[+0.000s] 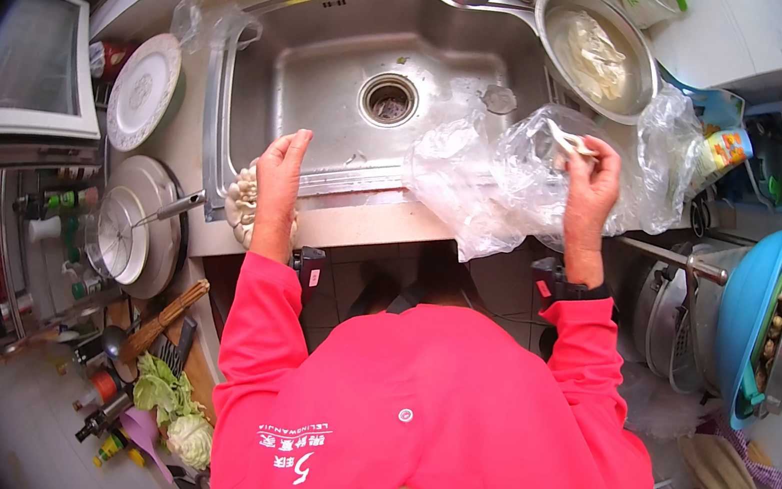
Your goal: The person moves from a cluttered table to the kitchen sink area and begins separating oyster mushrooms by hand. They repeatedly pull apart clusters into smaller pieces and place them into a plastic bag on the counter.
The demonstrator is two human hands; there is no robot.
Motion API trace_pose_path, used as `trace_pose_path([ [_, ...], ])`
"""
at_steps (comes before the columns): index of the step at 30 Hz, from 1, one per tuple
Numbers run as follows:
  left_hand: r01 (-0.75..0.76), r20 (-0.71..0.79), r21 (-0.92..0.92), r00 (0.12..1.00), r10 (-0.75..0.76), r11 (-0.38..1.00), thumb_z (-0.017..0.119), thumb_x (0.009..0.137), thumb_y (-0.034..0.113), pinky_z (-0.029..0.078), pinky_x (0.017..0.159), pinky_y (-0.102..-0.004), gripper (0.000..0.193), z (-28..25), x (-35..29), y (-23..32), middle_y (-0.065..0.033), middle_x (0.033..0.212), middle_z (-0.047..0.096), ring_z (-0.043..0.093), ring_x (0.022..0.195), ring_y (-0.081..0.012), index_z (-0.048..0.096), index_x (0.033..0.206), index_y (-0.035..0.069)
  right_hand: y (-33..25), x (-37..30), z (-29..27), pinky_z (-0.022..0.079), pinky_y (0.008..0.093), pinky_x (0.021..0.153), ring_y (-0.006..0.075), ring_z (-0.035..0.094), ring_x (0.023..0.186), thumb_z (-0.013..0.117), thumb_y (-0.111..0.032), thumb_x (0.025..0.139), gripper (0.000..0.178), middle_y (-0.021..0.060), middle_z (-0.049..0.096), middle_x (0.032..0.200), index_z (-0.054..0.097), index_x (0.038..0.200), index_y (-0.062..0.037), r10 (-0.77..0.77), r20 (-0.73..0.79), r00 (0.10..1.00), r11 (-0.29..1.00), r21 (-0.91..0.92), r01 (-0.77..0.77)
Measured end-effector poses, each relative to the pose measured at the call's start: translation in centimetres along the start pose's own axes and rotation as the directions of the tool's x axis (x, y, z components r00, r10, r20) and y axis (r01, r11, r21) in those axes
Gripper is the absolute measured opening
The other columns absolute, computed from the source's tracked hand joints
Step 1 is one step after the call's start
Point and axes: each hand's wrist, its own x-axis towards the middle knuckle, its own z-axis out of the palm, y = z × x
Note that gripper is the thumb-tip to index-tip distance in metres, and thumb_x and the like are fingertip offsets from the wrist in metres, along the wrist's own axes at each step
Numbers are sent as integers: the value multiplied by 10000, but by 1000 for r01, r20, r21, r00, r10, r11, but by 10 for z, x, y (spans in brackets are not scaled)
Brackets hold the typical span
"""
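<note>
My left hand (279, 177) hovers over the front left rim of a steel sink (334, 84), fingers together and holding nothing, just above a small pile of pale mushrooms (239, 205) on the rim. My right hand (591, 178) is raised at the sink's right side, pinching a pale mushroom piece (569, 143) at the mouth of a clear plastic bag (481, 182) that drapes over the sink's front edge. Both sleeves are bright pink.
A steel bowl (638, 79) with water and a pale lump sits at the sink's back right. Plates (143, 91), a strainer (115, 234) and utensils line the left counter. A blue colander (755, 309) on a pot stands right. Cabbage (173, 414) lies lower left.
</note>
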Motion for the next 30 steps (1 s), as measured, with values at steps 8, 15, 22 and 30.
trace_pose_path([
  [8,-184,-306,80,931,200,980,653,858,120,462,850,-288,163,-64,-62,-15,-95,967,669,616,933,-186,690,976,13,1,3,-7,371,400,1026,329,460,1240,631,-33,802,513,150,487,1334,497,1297,-55,-136,364,921,641,-677,362],
  [15,-86,-471,604,764,442,792,665,844,143,431,945,-342,345,-96,-97,-52,-128,1184,589,541,1120,-244,601,1161,22,-34,-72,164,483,376,844,313,605,975,629,-39,818,279,123,624,1080,607,1095,-66,-131,819,558,898,-140,416],
  [22,65,-482,170,876,26,983,729,805,205,442,955,-373,647,-108,-81,-86,-193,1290,511,527,1153,-271,425,1335,-8,-32,-113,298,495,390,804,315,601,967,635,-132,823,251,92,623,1060,633,1072,-112,-110,926,361,907,-56,418],
  [30,62,-391,-78,916,-88,995,774,739,171,455,936,-343,779,-102,-80,-88,-181,1278,501,534,1132,-237,358,1368,-26,-32,-127,365,495,365,780,256,600,987,604,-121,771,294,60,645,1049,657,1060,-108,-268,951,-152,575,284,767],
])
